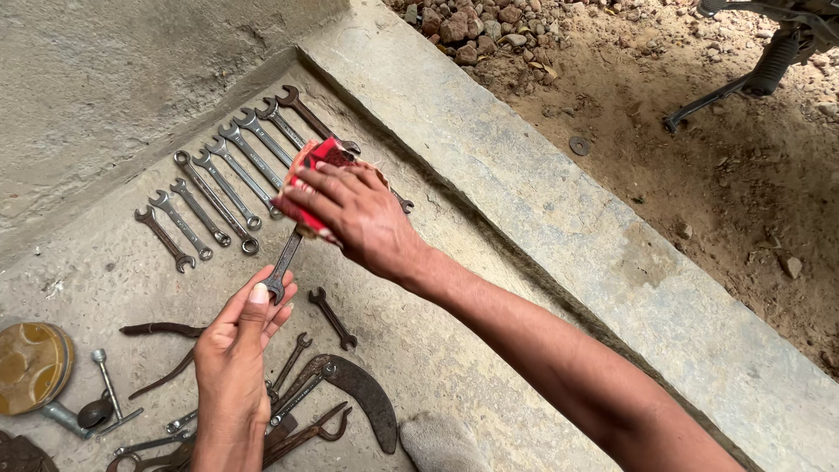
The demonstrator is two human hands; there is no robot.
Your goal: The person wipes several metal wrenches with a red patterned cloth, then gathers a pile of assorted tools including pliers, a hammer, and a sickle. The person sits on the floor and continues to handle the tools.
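The left hand (240, 341) pinches the lower end of a wrench (284, 265) between thumb and fingertips and holds it raised above the concrete floor (454, 350). The right hand (354, 214) is closed around a folded red cloth (313, 179), pressed over the upper part of the wrench shaft. Judged from this grip, the step in hand is wiping the tool; the next move calls for a firm hold at the lower end while the cloth slides along the shaft.

The wrench is dark, dull and rust-stained. Its upper head is hidden under the cloth, so its type cannot be determined.

Below the left hand lies a loose pile of tools (297, 406), including a curved blade and several small spanners. One small wrench (332, 317) lies apart, just right of the hand. Beyond the hands, a row of combination wrenches (223, 179) lies side by side, graded by size. A stone kerb (559, 210) borders the floor, with bare soil (699, 140) behind it.
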